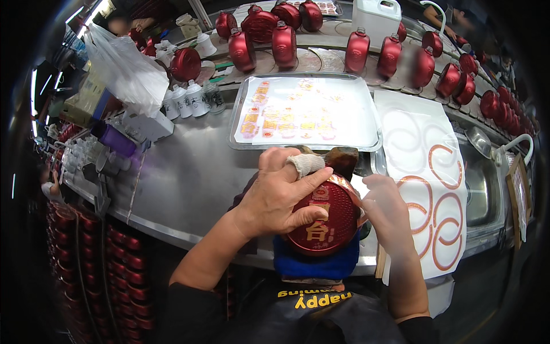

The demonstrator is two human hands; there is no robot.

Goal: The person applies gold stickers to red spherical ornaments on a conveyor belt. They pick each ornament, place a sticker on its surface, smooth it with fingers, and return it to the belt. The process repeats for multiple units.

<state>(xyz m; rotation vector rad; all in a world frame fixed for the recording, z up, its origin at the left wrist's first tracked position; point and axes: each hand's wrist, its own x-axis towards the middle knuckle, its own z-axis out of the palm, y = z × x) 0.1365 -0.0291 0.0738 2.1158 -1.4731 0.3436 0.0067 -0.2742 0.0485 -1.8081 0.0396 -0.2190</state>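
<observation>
A round, flat red bottle point(330, 232) with gold characters and a dotted surface rests on a blue cloth point(317, 265) in front of me. My left hand point(275, 198) grips it from the upper left, thumb across its face; a whitish cloth sleeve point(307, 163) wraps one finger. Along the bottle's upper right edge runs a curved orange-red decal strip point(346, 187), partly lifted from the rim. My right hand point(387, 209), slightly blurred, is closed at the strip's loose end. Its fingertips are partly hidden. A dark brown lump point(342, 159) lies just beyond the bottle.
Beyond the bottle is a metal tray point(234, 123) with a sheet of coloured decals. To the right, a white sheet point(401, 137) carries several orange ring strips, beside a sink point(484, 198). Red bottles point(283, 46) stand on a conveyor behind. White bottles point(196, 98) and a plastic bag point(129, 71) are left.
</observation>
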